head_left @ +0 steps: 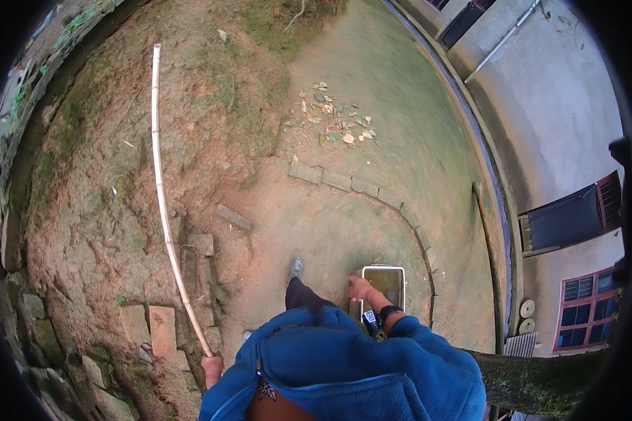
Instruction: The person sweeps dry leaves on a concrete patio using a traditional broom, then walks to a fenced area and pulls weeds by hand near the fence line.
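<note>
My left hand is closed around the lower end of a long, pale bamboo pole. The pole reaches far ahead over the bare earth, curving slightly in the view. My right hand has its fingers loosely apart, with nothing seen in them. It hovers by the left rim of a rectangular white-rimmed tub; whether it touches the rim I cannot tell. Murky greenish-brown contents show inside the tub. A dark band circles my right wrist, and a small blue-and-white item shows beside it, partly hidden by my arm.
A curved row of bricks edges the ground ahead. Fallen leaves lie beyond it. Loose bricks and stones sit at the left. A grey building wall with windows runs along the right, and a mossy trunk lies near me.
</note>
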Action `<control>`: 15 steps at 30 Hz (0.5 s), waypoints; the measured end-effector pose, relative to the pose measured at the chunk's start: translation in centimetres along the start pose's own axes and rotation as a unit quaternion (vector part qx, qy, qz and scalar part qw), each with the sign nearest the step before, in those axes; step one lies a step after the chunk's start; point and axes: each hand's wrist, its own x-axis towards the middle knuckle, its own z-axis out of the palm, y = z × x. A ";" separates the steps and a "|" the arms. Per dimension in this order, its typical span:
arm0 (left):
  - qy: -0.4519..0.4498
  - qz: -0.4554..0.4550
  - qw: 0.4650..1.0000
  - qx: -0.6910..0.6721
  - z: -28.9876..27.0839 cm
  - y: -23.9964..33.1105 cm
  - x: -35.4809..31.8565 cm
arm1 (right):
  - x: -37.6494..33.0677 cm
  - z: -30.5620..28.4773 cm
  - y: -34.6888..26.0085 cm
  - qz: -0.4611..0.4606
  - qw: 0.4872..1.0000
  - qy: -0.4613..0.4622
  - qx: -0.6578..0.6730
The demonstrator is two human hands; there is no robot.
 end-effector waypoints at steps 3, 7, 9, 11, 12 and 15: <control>-0.008 0.010 0.998 0.060 3.2 8.8 -2.4 | 3.9 -4.8 2.9 0.026 0.999 -0.014 0.032; -0.057 0.053 0.981 0.179 8.6 20.3 -3.9 | 7.9 -11.0 7.6 -0.011 0.990 0.036 0.137; -0.116 0.051 0.965 0.231 11.4 25.5 -3.0 | 9.9 -14.2 9.7 -0.023 0.986 0.086 0.139; -0.185 0.046 0.960 0.205 14.1 30.1 -1.5 | 11.9 -16.9 11.6 -0.028 0.986 0.122 0.106; -0.216 0.042 0.957 0.190 15.4 32.2 -0.6 | 13.0 -18.2 12.5 -0.026 0.988 0.137 0.073; -0.243 0.047 0.955 0.161 18.6 38.4 1.5 | 15.0 -20.4 15.1 -0.027 0.973 0.206 0.102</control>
